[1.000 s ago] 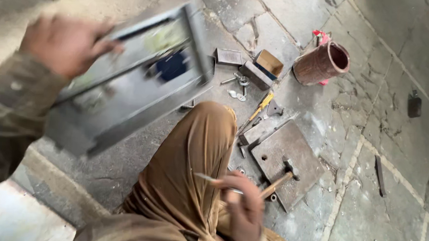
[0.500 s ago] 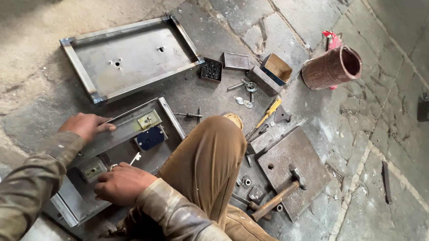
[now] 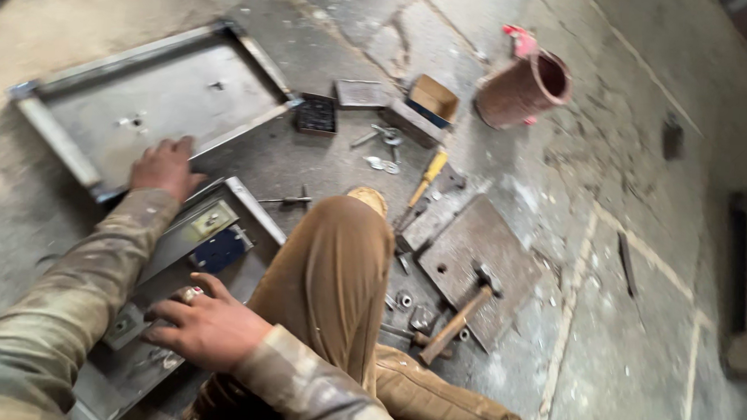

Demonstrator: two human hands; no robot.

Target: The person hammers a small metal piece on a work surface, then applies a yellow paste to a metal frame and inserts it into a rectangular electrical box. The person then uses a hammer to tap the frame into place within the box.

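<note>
Seated on the floor, a worker is resting an open left hand [image 3: 167,167] on the tray [image 3: 154,96] rim and spread right fingers [image 3: 206,325] on the lock case [image 3: 186,285], risking cuts from sharp edges.

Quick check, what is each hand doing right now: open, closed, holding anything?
Left hand: open, resting flat on the rim of the large metal tray, gripping nothing.
Right hand: fingers loosely spread on the metal box; holds nothing visible.
</note>
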